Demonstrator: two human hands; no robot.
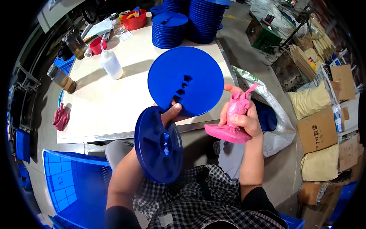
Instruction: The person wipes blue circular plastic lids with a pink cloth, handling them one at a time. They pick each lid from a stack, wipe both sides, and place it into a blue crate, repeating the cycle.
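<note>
My left hand (171, 113) grips a round blue plastic disc (183, 72) by its lower edge, the thumb lying over the front near the dark slots at its centre. Below it, a second blue disc (158, 143) with a recessed, spoked face and a central hub stands tilted over my left wrist; whether the two discs are joined cannot be seen. My right hand (249, 123) is closed around the neck of a pink cloth pad (228, 133), bundled at the top with a flat, wide base. A right fingertip reaches the upper disc's right edge.
Tall stacks of blue discs (169, 32) stand on the white table (99, 108) at the back. A squeeze bottle (111, 65), jar (61, 78), red bowl (135, 21) and crumpled cloth (61, 117) lie leftward. A blue crate (72, 183) is at lower left, a white sack (280, 135) and cartons (317, 129) right.
</note>
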